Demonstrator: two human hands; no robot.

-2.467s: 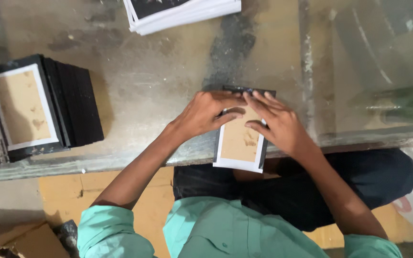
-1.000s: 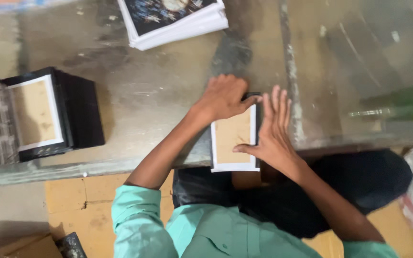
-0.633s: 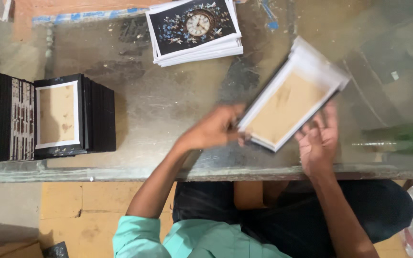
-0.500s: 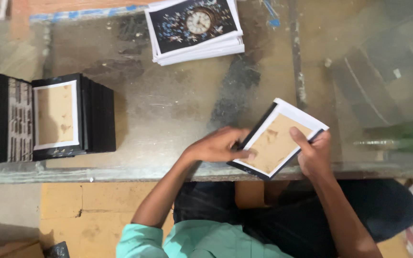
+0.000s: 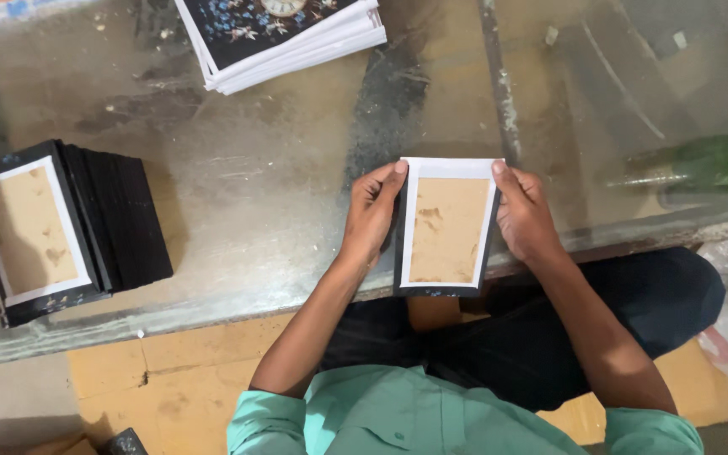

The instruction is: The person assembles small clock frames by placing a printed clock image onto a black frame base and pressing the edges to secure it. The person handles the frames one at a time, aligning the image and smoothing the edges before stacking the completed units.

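The left hand (image 5: 372, 215) and the right hand (image 5: 522, 212) each grip one long side of a brown card with a white edge (image 5: 448, 226), keeping it flat and straight between them. Far out past the left hand sits a stack of black frames (image 5: 86, 223), and up ahead of both hands lies a pile of printed sheets (image 5: 288, 34).

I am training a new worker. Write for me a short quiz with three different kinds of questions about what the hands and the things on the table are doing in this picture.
1. True or false: both hands hold the panel with the tan middle and white border.
2. Multiple choice: where does the row of dark panels stand? A) at the left of the glass table B) on the person's lap C) under the green bottle
3. Short answer: what lies at the far edge of the table, above the left hand?

Key
1. True; the left hand and the right hand each grip one long side.
2. A
3. A stack of white-edged prints with a dark flowered top.
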